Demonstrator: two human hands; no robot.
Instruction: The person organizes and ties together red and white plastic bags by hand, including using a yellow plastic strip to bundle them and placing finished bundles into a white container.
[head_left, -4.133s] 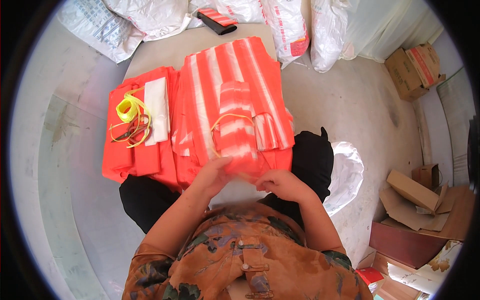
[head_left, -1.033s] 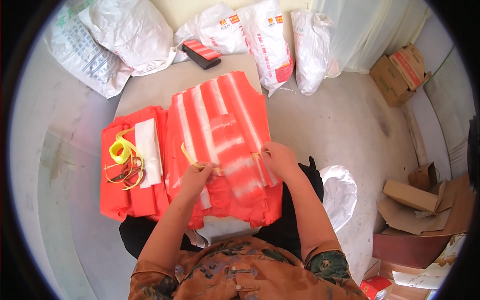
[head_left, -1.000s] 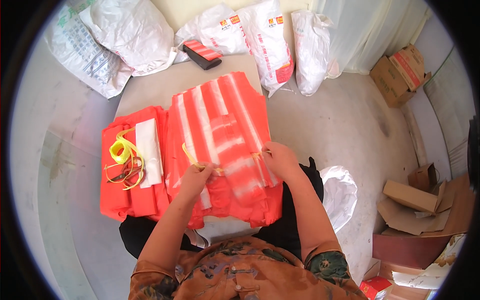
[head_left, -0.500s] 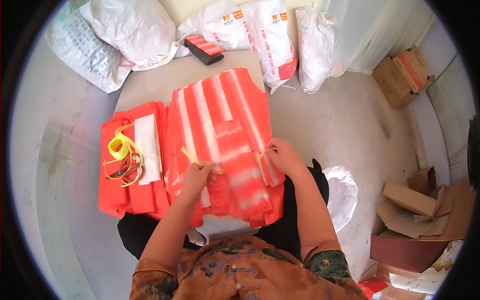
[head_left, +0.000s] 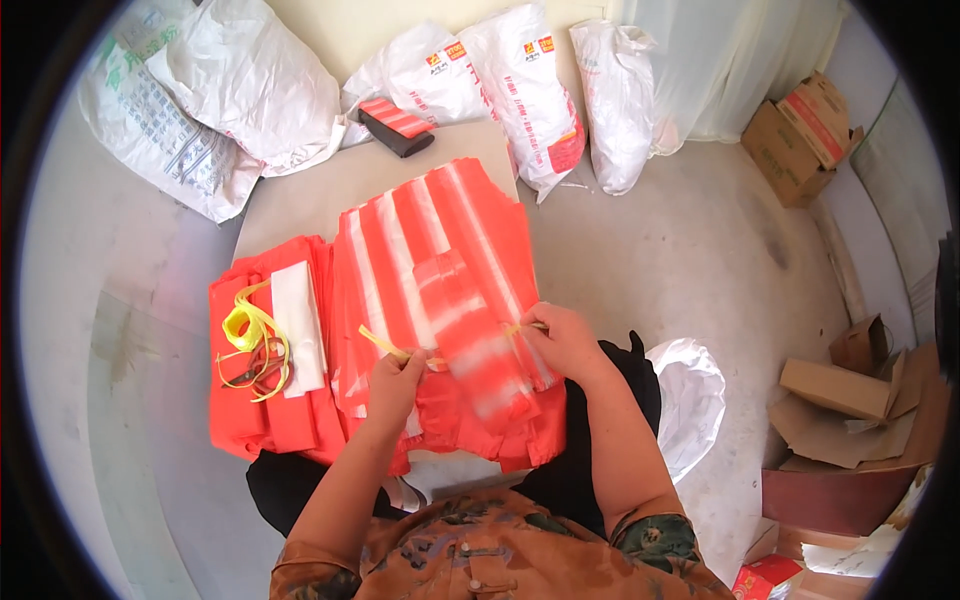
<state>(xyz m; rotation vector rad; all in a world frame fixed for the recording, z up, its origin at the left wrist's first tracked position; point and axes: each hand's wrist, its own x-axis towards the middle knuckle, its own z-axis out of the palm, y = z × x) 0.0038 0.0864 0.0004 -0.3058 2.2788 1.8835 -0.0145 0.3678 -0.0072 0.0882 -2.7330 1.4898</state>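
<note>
Striped bundle (head_left: pixel 470 335) lies atop the wider red-and-white stack (head_left: pixel 402 260), and from here I see the left hand (head_left: pixel 396 380) and right hand (head_left: pixel 562 338) on either side, each grip pinched on yellow ribbon (head_left: pixel 381 342), probably to hold it taut.

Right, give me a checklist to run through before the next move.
1. Left hand gripping the narrow yellow plastic strip: ok, pinched, its free end sticking out.
2. Right hand gripping yellow strip: ok, on the opposite side of the red-and-white folded bundle.
3. Strip unbroken beneath the bundle: cannot tell, hidden.
4. Bundle resting on the larger red-and-white striped pile: ok.
5. Brown-handled metal scissors away from both hands: ok, lying to the left.
6. Scissors free of the loose yellow ribbon roll: not ok, loops cross them.
</note>
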